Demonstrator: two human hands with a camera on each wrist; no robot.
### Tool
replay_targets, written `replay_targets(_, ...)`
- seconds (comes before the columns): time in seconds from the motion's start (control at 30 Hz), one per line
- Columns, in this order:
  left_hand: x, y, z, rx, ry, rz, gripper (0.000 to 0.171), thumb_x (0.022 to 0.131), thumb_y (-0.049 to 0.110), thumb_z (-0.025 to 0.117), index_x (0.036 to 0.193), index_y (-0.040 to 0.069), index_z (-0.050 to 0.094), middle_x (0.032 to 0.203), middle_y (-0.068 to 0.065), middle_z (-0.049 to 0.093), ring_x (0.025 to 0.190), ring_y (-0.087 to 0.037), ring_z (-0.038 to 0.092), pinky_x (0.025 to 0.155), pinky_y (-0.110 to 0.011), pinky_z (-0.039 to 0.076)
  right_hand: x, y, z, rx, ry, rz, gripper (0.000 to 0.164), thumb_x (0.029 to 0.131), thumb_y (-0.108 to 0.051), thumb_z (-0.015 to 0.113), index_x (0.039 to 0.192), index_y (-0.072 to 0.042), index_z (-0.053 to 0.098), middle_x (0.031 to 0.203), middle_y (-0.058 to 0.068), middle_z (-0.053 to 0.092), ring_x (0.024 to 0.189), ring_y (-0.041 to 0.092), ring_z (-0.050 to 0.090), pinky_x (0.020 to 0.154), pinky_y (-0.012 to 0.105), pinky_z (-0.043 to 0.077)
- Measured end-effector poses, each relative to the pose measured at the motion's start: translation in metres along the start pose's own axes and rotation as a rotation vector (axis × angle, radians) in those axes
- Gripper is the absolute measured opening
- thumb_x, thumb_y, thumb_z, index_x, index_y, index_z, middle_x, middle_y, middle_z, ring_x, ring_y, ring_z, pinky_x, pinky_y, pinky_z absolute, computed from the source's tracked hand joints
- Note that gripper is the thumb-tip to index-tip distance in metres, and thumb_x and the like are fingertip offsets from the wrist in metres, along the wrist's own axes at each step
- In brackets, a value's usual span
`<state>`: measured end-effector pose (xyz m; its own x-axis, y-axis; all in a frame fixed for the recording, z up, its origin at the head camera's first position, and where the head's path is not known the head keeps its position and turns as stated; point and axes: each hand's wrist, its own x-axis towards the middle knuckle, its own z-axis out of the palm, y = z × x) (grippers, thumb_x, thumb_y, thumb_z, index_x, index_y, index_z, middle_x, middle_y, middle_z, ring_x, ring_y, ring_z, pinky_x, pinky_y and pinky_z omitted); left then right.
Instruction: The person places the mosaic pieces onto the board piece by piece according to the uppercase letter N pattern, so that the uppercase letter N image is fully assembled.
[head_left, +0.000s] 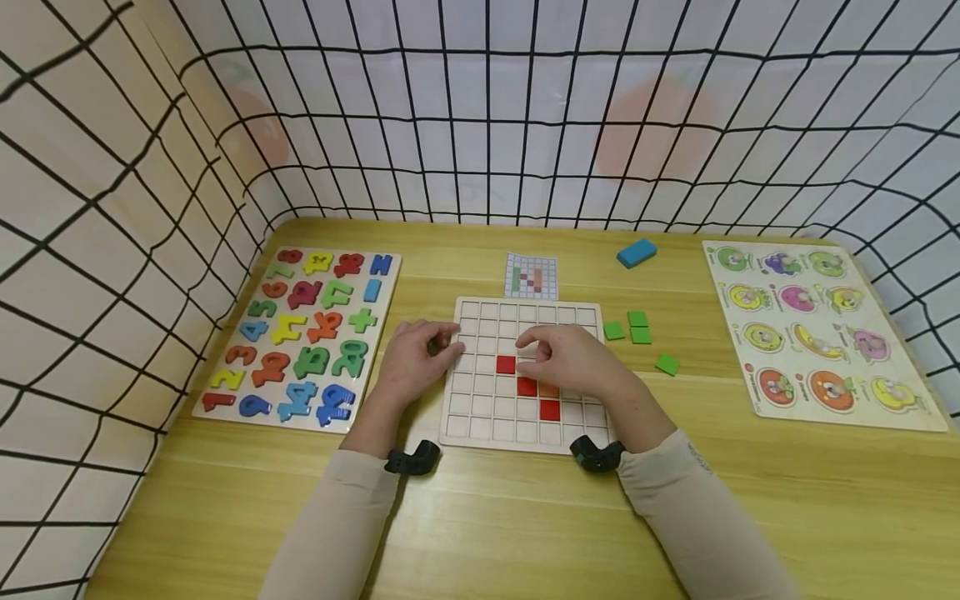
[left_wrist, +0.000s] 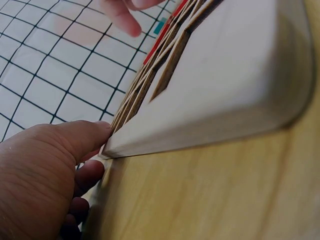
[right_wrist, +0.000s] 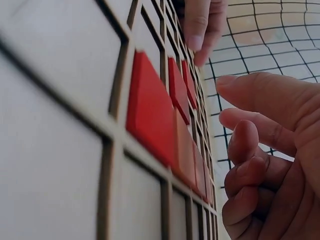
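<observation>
A wooden grid board (head_left: 483, 429) lies before me with red tiles (head_left: 550, 410) set in a diagonal. Beside them sits an orange tile (head_left: 550, 390), partly covered by my right hand (head_left: 566, 358). In the right wrist view, more orange tiles (right_wrist: 186, 155) run in a row behind the nearest red tile (right_wrist: 150, 110). My right hand hovers over the board, thumb and forefinger apart, nothing between them, the other fingers curled. My left hand (head_left: 412, 358) holds the board's left edge; its thumb rests on the rim in the left wrist view.
A printed pattern card (head_left: 532, 277) touches the board's far side. Several green tiles (head_left: 638, 319) lie to its right, a blue block (head_left: 637, 253) farther back. A number puzzle (head_left: 375, 333) stands left, a fruit puzzle (head_left: 765, 392) right. Black wire mesh (head_left: 487, 125) surrounds the table.
</observation>
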<state>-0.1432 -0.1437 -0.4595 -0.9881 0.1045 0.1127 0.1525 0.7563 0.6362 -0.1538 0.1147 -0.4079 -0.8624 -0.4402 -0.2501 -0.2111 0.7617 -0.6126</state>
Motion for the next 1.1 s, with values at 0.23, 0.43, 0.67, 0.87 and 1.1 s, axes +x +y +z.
replay_targets(0.23,0.0,-0.001,0.001,-0.002,0.001,-0.002,0.032,0.095,0.031,0.073,0.123,0.015,0.074,0.093,-0.003,0.067,0.09,-0.022,0.051,0.082,-0.033,0.037,-0.015,0.011,-0.011,0.006,0.023,-0.005,0.036,0.092,-0.033,0.073,0.123,-0.016,0.069,0.077,0.0,0.057,0.07,0.018,0.051,0.065,0.031,0.041)
replay_targets(0.43,0.0,0.0,0.0,-0.003,-0.004,-0.005,0.033,0.094,0.031,0.073,0.123,0.014,0.074,0.094,-0.004,0.067,0.092,-0.022,0.051,0.082,-0.034,0.039,-0.034,0.024,-0.024,-0.007,0.024,0.035,0.04,0.093,-0.032,0.074,0.127,-0.014,0.067,0.079,0.002,0.055,0.069,0.018,0.049,0.06,0.029,0.038)
replay_targets(0.67,0.0,0.001,0.0,-0.004,-0.007,-0.016,0.033,0.094,0.031,0.074,0.123,0.015,0.074,0.094,-0.004,0.067,0.093,-0.023,0.051,0.082,-0.034,0.039,-0.057,0.049,-0.038,-0.019,0.047,0.073,0.05,0.092,-0.034,0.076,0.135,-0.012,0.062,0.08,0.003,0.055,0.068,0.017,0.048,0.058,0.028,0.037)
replay_targets(0.87,0.0,0.0,0.001,-0.005,-0.006,-0.023,0.033,0.094,0.031,0.073,0.124,0.015,0.074,0.094,-0.003,0.067,0.093,-0.022,0.051,0.082,-0.033,0.038,-0.074,0.075,-0.05,-0.025,0.097,0.126,0.06,0.093,-0.041,0.074,0.143,-0.015,0.054,0.085,0.003,0.058,0.067,0.017,0.049,0.056,0.028,0.039)
replay_targets(1.1,-0.001,0.002,0.0,-0.008,-0.006,-0.028,0.034,0.094,0.031,0.073,0.124,0.015,0.074,0.094,-0.004,0.067,0.093,-0.023,0.052,0.082,-0.034,0.039,-0.087,0.098,-0.058,-0.036,0.149,0.173,0.064,0.092,-0.044,0.074,0.144,-0.014,0.052,0.087,0.004,0.059,0.072,0.018,0.05,0.059,0.028,0.039)
